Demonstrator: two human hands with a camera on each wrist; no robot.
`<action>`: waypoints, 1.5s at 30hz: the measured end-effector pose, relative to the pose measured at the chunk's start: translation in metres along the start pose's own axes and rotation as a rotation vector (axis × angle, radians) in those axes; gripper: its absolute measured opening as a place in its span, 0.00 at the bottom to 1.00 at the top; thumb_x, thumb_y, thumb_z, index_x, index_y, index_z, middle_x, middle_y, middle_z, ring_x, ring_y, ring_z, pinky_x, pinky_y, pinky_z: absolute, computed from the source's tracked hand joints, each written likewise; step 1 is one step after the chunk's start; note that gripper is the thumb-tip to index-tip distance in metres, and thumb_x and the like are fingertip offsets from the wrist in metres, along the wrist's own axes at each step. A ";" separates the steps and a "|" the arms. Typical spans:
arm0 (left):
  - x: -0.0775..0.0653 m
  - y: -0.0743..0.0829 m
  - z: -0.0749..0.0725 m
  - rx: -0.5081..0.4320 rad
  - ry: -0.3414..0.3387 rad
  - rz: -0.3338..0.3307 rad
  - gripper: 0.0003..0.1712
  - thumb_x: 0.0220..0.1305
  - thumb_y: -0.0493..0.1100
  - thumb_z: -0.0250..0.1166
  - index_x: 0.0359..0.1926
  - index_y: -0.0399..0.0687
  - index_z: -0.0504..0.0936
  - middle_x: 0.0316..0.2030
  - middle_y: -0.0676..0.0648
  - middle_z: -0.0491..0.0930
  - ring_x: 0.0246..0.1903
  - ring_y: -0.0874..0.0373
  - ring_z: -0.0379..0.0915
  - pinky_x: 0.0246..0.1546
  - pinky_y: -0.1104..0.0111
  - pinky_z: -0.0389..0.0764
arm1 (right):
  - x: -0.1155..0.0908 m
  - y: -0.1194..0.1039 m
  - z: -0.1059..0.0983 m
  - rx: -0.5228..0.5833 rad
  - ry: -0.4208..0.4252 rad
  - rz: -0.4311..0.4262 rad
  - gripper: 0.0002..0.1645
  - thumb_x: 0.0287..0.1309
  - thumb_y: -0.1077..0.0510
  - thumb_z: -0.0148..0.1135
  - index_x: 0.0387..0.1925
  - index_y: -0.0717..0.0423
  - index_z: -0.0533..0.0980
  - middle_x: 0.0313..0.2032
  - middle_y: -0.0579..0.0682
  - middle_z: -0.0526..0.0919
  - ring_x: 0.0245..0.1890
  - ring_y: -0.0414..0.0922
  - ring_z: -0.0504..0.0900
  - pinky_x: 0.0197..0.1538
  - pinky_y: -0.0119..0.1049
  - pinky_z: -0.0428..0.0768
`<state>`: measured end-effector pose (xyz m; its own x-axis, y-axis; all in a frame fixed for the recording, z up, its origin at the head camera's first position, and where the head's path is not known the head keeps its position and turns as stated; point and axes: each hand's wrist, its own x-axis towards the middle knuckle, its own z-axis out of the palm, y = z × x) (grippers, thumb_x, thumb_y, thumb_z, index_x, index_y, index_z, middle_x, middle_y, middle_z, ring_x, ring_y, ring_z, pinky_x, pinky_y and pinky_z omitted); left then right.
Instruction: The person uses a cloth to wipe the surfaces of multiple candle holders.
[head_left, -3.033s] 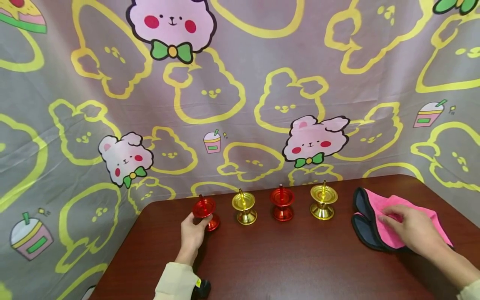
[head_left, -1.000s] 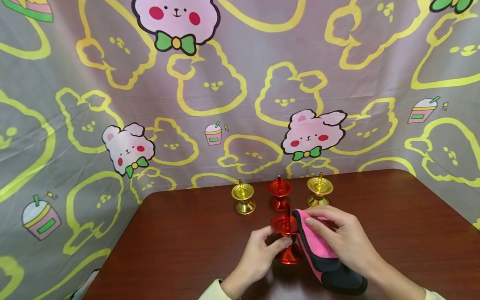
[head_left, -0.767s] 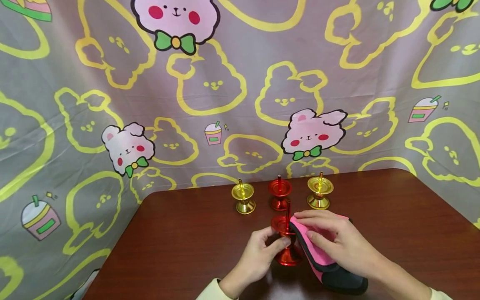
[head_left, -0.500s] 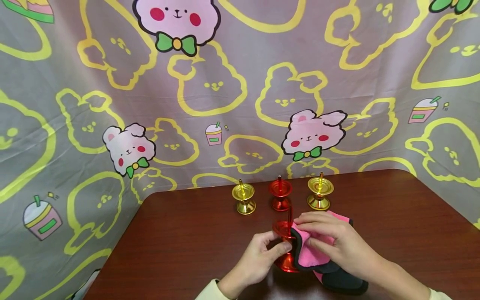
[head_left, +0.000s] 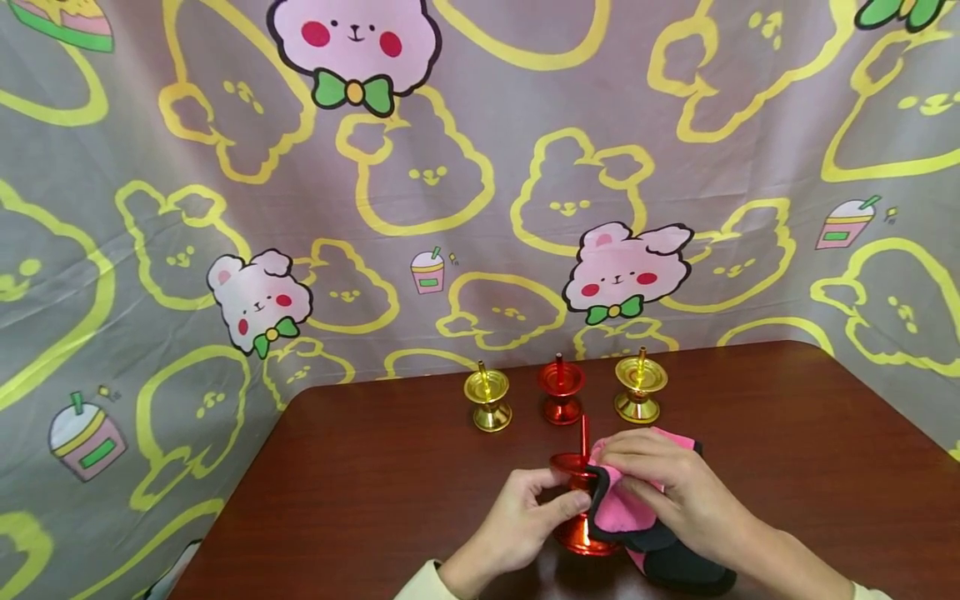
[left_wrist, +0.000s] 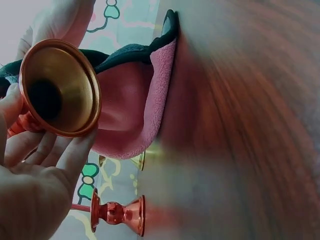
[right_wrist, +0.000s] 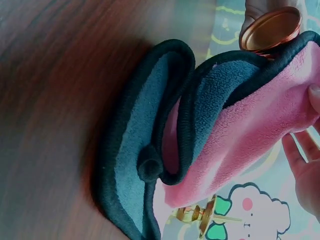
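Near the front middle of the table, my left hand (head_left: 517, 517) grips a shiny red candlestick (head_left: 585, 533) by its stem, thumb in front. Its thin spike points up in the head view. The left wrist view looks into the hollow, brassy underside of its base (left_wrist: 75, 92). My right hand (head_left: 682, 492) pinches a pink cloth (head_left: 626, 504) with dark edging and holds it against the right side of the candlestick's dish. The cloth hides part of the dish and stem. Dark grey folds of the cloth (right_wrist: 135, 125) hang toward the table in the right wrist view.
Behind the hands stand a gold candlestick (head_left: 489, 404), a red one (head_left: 561, 396) and another gold one (head_left: 639, 392) in a row. The brown wooden table (head_left: 360, 467) ends at a hanging curtain (head_left: 465, 208) with cartoon prints.
My left hand has brought the red candlestick from the row's left end to the front middle. My right hand has carried the cloth left to it; lately its fingers bunched the cloth at the dish.
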<state>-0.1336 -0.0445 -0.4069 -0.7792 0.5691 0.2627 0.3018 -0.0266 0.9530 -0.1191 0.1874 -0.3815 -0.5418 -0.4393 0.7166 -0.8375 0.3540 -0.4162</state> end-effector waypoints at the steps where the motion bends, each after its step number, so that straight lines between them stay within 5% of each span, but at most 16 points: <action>1: 0.000 0.001 0.000 0.003 0.002 -0.006 0.15 0.69 0.36 0.65 0.52 0.32 0.83 0.46 0.37 0.85 0.44 0.66 0.77 0.48 0.71 0.78 | 0.000 0.000 0.000 0.004 -0.007 0.007 0.29 0.45 0.72 0.75 0.51 0.50 0.84 0.50 0.46 0.85 0.54 0.42 0.79 0.58 0.25 0.73; 5: 0.000 0.003 0.000 0.033 0.022 -0.019 0.13 0.68 0.37 0.66 0.50 0.35 0.85 0.43 0.41 0.86 0.43 0.66 0.77 0.47 0.72 0.78 | 0.001 0.000 0.000 -0.008 -0.011 -0.020 0.15 0.63 0.55 0.67 0.51 0.50 0.85 0.50 0.46 0.85 0.54 0.43 0.79 0.58 0.25 0.72; 8: 0.001 0.004 0.001 0.065 0.045 -0.014 0.12 0.67 0.39 0.67 0.48 0.37 0.87 0.41 0.45 0.87 0.43 0.67 0.77 0.46 0.73 0.77 | 0.002 0.001 0.001 -0.050 0.002 -0.053 0.20 0.69 0.44 0.57 0.51 0.50 0.85 0.49 0.46 0.85 0.53 0.44 0.79 0.59 0.23 0.71; 14: 0.002 0.003 0.005 0.134 0.104 0.022 0.12 0.66 0.42 0.69 0.46 0.39 0.88 0.40 0.49 0.87 0.40 0.69 0.78 0.44 0.73 0.79 | 0.004 -0.001 0.004 -0.132 0.017 -0.095 0.14 0.65 0.51 0.64 0.48 0.50 0.86 0.46 0.46 0.85 0.49 0.46 0.80 0.60 0.20 0.67; 19: 0.002 0.006 0.008 0.337 0.200 0.111 0.07 0.65 0.43 0.70 0.37 0.44 0.90 0.32 0.54 0.86 0.31 0.72 0.77 0.32 0.76 0.79 | 0.008 -0.008 0.006 -0.218 0.000 -0.046 0.13 0.60 0.58 0.70 0.47 0.47 0.86 0.45 0.41 0.85 0.48 0.42 0.79 0.58 0.19 0.68; 21: 0.002 0.007 0.010 0.456 0.237 0.153 0.04 0.63 0.41 0.72 0.32 0.46 0.89 0.29 0.57 0.84 0.28 0.74 0.75 0.29 0.79 0.77 | 0.010 -0.011 0.007 -0.251 0.004 -0.036 0.11 0.65 0.52 0.64 0.46 0.47 0.86 0.44 0.40 0.85 0.47 0.41 0.79 0.57 0.18 0.68; 25: 0.005 0.010 0.012 0.721 0.298 0.230 0.09 0.58 0.37 0.74 0.23 0.49 0.85 0.23 0.59 0.78 0.23 0.74 0.69 0.24 0.81 0.70 | 0.012 -0.012 0.013 -0.325 0.032 -0.054 0.28 0.74 0.41 0.44 0.43 0.49 0.87 0.43 0.40 0.85 0.45 0.41 0.79 0.57 0.19 0.69; 28: 0.007 0.011 0.011 0.873 0.323 0.260 0.13 0.52 0.34 0.75 0.19 0.51 0.81 0.19 0.60 0.73 0.20 0.72 0.65 0.20 0.80 0.66 | 0.013 -0.011 0.018 -0.377 0.053 -0.061 0.32 0.76 0.40 0.40 0.42 0.51 0.87 0.42 0.41 0.85 0.45 0.41 0.79 0.57 0.21 0.69; 31: 0.009 0.009 0.009 0.919 0.325 0.279 0.16 0.51 0.35 0.76 0.17 0.51 0.77 0.18 0.60 0.70 0.18 0.72 0.64 0.19 0.80 0.64 | 0.013 -0.007 0.019 -0.361 0.063 -0.061 0.31 0.76 0.40 0.41 0.42 0.52 0.87 0.42 0.41 0.85 0.45 0.41 0.79 0.57 0.21 0.69; 33: 0.009 0.007 0.006 0.879 0.315 0.283 0.17 0.54 0.40 0.77 0.17 0.52 0.77 0.18 0.60 0.72 0.19 0.72 0.65 0.21 0.81 0.66 | 0.012 -0.004 0.016 -0.292 0.067 -0.063 0.24 0.74 0.44 0.49 0.43 0.53 0.87 0.42 0.42 0.85 0.45 0.42 0.80 0.57 0.20 0.69; 36: 0.008 0.007 0.000 0.641 0.251 0.233 0.09 0.59 0.45 0.76 0.27 0.50 0.84 0.25 0.58 0.79 0.25 0.71 0.72 0.28 0.79 0.74 | 0.012 -0.002 0.008 -0.143 0.075 -0.038 0.10 0.64 0.60 0.67 0.45 0.54 0.86 0.44 0.44 0.86 0.47 0.42 0.81 0.57 0.22 0.71; 40: 0.006 0.007 -0.009 0.210 0.145 0.064 0.13 0.64 0.43 0.71 0.47 0.42 0.86 0.38 0.49 0.86 0.35 0.66 0.80 0.38 0.72 0.81 | 0.011 -0.003 -0.004 0.035 0.099 0.077 0.27 0.45 0.78 0.72 0.48 0.56 0.85 0.45 0.48 0.87 0.51 0.41 0.80 0.56 0.25 0.74; 45: 0.002 0.006 -0.013 -0.075 0.016 -0.043 0.20 0.73 0.44 0.62 0.54 0.29 0.81 0.43 0.40 0.85 0.40 0.66 0.79 0.45 0.71 0.79 | 0.006 -0.007 -0.011 0.165 0.109 0.241 0.27 0.52 0.78 0.67 0.53 0.57 0.83 0.50 0.54 0.86 0.54 0.39 0.80 0.54 0.27 0.77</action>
<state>-0.1406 -0.0537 -0.3986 -0.7995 0.5579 0.2227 0.2262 -0.0638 0.9720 -0.1156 0.1910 -0.3683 -0.7227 -0.2651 0.6383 -0.6911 0.2948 -0.6599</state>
